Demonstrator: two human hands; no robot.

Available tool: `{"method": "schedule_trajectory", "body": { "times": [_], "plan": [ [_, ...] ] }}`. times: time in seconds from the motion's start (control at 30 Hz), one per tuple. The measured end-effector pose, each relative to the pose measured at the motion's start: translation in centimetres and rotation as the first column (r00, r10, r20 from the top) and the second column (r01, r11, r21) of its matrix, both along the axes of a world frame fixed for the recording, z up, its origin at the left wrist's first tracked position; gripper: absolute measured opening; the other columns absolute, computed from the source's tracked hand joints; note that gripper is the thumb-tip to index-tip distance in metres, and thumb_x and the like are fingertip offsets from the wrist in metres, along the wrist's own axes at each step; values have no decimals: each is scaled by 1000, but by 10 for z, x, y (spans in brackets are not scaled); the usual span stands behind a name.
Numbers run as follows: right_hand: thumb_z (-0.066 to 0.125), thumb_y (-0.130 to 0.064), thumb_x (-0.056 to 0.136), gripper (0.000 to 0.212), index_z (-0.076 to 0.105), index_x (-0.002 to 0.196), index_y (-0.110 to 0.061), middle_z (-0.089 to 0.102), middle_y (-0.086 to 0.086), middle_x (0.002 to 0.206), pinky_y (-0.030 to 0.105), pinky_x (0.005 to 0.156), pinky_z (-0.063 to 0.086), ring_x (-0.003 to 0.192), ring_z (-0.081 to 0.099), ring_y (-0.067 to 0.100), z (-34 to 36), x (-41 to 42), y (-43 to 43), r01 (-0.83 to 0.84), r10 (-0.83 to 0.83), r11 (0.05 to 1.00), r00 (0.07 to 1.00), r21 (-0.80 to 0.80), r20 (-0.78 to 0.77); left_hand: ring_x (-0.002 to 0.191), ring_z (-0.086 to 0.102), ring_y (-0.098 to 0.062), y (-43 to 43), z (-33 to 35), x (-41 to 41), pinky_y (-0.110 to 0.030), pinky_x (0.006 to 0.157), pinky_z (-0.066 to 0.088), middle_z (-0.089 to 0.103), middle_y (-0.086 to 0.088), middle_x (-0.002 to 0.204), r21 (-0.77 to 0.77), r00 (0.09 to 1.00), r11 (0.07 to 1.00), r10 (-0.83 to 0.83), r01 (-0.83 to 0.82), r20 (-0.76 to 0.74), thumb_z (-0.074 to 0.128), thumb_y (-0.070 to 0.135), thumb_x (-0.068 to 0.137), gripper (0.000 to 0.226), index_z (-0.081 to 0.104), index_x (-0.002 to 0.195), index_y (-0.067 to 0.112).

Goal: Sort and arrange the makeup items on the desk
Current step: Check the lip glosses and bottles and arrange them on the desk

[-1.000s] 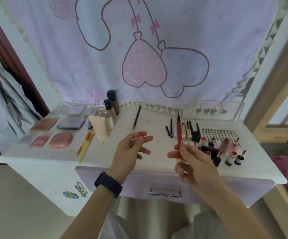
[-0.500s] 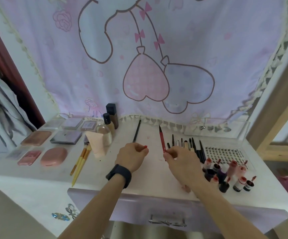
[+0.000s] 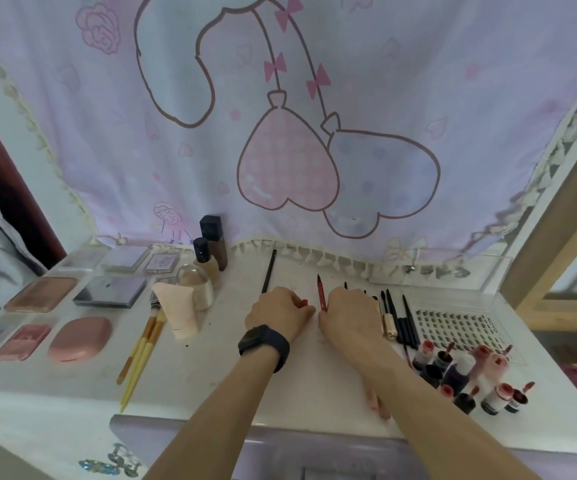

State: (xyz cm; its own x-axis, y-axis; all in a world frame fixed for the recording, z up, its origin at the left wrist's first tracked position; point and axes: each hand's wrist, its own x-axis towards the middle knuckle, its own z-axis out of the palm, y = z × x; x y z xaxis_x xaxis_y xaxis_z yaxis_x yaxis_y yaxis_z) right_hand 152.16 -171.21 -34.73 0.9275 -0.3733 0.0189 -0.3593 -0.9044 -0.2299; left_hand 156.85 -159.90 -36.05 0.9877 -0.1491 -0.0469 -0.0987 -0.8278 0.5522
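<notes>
red pen [image 3: 321, 295]: slim, uncapped, dark tip pointing away, just left of the dark pencils [image 3: 398, 317]
red cap [image 3: 304, 302]: small, just left of pen

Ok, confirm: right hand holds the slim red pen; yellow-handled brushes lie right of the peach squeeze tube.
No: the head view shows the yellow-handled brushes left of the peach squeeze tube. The right hand does hold the slim red pen.

Tabletop: the white tabletop [image 3: 211, 386] is carrying makeup across its width.
Left: palettes [image 3: 110, 291] and pink compacts [image 3: 79, 337] are lying flat in rows.
Back: foundation bottles [image 3: 211, 258] are standing by a peach tube [image 3: 178, 313].
Middle: yellow-handled brushes [image 3: 138, 355] are lying side by side.
Right: dark pencils [image 3: 398, 317] are lying beside a lash tray [image 3: 460, 327]; lip gloss tubes [image 3: 463, 372] are standing clustered.
</notes>
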Motion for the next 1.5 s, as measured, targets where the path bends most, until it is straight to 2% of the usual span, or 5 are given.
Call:
{"method": "schedule_trajectory", "body": {
  "times": [0.17,0.37,0.63,1.1,1.5],
  "plan": [
    [57,-29,101,23,63,113,-10,65,11,108,30,68,39,102,64,27,0,-1,0,-19,20,998,1000,-54,14,93,67,-18,-2,-4,0,-27,74,52,74,4,105,-13,999,999,-30,30,13,63,52,90,30,75,106,30],
    [49,-42,102,31,70,96,-19,71,1,92,31,72,39,91,64,21,17,-40,-3,-77,75,997,979,2,188,101,65,-13,4,-8,-5,-30,82,54,71,9,111,-46,991,991,-125,127,42,57,50,95,30,71,116,34],
    [63,-31,95,21,70,113,-25,59,-16,108,18,85,38,100,54,7,29,-144,-70,-102,-19,986,703,128,711,122,46,-17,3,-18,-25,-30,89,46,59,8,128,98,942,952,-301,288,147,54,45,96,43,52,139,43],
    [17,-68,97,88,53,139,1,51,20,147,56,115,30,138,42,40,-72,-235,-169,259,-301,954,810,152,504,114,51,-21,-19,-15,-41,-35,81,50,66,6,120,192,943,957,-255,215,216,50,45,98,36,60,132,38],
    [36,-63,89,85,49,145,0,43,18,155,53,124,15,147,33,34,-98,-243,-167,277,-258,960,845,29,468,111,53,-24,-30,-19,-53,-35,74,50,66,5,121,246,928,951,-253,187,274,47,39,102,31,65,127,37]
  ]
}}
